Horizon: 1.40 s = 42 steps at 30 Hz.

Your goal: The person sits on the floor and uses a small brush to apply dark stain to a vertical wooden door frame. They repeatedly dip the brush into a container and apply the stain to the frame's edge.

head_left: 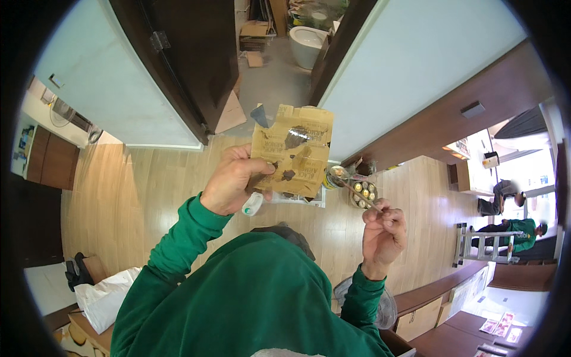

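My left hand [231, 178] is closed on the left edge of a creased tan sheet [309, 119] with printing on it and a torn edge. The sheet looks like the back of sandpaper. Dark brown, shiny smears lie on its face, and a blue-grey scrap shows at its upper left corner. In my right hand [383, 235], the fingertips pinch a thin brownish stick [364, 199]. The stick's far end points toward an open can [338, 173] beside the sheet; I cannot make out its tip. Near my right fingers stands a box of several small round-topped cans [360, 191].
A white container with a green cap [253, 204] stands on the wood-look floor [178, 172]. Ahead, a dark door [199, 59] opens onto a room with a toilet [306, 44]. At far right, two people are near a metal ladder [485, 245]. A white bag [110, 297] lies at lower left.
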{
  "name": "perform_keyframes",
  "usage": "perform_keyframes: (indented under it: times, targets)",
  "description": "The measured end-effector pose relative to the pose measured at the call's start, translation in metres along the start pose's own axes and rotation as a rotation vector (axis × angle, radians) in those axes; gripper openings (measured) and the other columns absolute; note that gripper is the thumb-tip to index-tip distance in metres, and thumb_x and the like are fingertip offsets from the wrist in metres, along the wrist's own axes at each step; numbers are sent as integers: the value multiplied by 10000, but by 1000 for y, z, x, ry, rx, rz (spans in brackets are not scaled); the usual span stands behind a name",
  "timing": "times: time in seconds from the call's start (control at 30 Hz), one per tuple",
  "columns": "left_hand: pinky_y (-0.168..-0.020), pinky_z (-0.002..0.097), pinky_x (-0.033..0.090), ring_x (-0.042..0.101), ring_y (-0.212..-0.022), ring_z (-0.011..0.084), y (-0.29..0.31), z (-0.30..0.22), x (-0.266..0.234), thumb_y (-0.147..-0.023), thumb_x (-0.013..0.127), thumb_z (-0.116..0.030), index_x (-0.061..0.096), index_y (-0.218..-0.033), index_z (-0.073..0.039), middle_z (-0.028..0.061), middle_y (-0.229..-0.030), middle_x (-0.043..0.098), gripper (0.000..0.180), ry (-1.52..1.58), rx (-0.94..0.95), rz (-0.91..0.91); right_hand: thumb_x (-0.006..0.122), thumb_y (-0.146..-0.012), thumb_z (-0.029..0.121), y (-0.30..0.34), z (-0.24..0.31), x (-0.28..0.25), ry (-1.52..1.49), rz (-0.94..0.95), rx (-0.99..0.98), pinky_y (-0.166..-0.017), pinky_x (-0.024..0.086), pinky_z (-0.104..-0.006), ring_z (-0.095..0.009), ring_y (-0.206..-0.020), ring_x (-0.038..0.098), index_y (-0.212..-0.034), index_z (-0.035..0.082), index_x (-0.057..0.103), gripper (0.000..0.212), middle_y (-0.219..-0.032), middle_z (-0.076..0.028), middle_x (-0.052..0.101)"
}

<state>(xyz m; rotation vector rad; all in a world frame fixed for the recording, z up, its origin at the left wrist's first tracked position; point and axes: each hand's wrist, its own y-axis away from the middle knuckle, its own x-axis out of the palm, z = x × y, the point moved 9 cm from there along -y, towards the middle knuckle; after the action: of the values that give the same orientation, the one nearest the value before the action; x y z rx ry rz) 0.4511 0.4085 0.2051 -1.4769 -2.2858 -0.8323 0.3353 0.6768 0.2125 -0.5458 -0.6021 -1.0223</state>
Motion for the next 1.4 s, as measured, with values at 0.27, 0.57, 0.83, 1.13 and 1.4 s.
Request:
perform_keyframes:
  times: [0.27,0.57,0.83,1.13,1.4]
  targets:
    - [-466,311,523,673,-701,198,-26,-8,-15,-839,545,49,635,-1058,61,152,-961,694,237,29,14,3,588,-808,84,-45,-52,-5,-48,-51,153,-701,506,-430,-327,-765,619,-952,-73,688,235,-1059,-246,624]
    - [-480,344,535,683,-766,215,-71,-39,-86,-854,546,45,622,-1058,53,137,-987,687,218,66,-78,36,593,-822,108,-68,-89,29,69,-118,56,-691,513,-411,-297,-718,643,-982,-98,671,272,-1009,-253,663]
    - [-479,327,522,663,-695,190,-118,-133,-220,-838,574,24,631,-1027,29,123,-921,695,197,-17,-89,78,561,-880,165,-81,-225,113,36,-283,99,-697,508,-357,-255,-712,647,-1019,-73,655,291,-915,-203,692]
    - [-505,317,543,670,-697,190,-141,-240,-315,-853,570,22,608,-1065,64,137,-954,692,219,-115,75,11,568,-912,223,-113,-223,174,145,-374,-93,-686,471,-317,-209,-723,612,-1079,0,655,292,-934,-141,681]
    - [-510,294,558,677,-703,173,-202,-248,-290,-881,538,55,603,-1097,97,139,-957,694,230,-194,99,115,601,-910,186,-140,-224,247,638,-298,-365,-648,515,-370,-288,-718,652,-1038,-85,670,308,-943,-230,653]
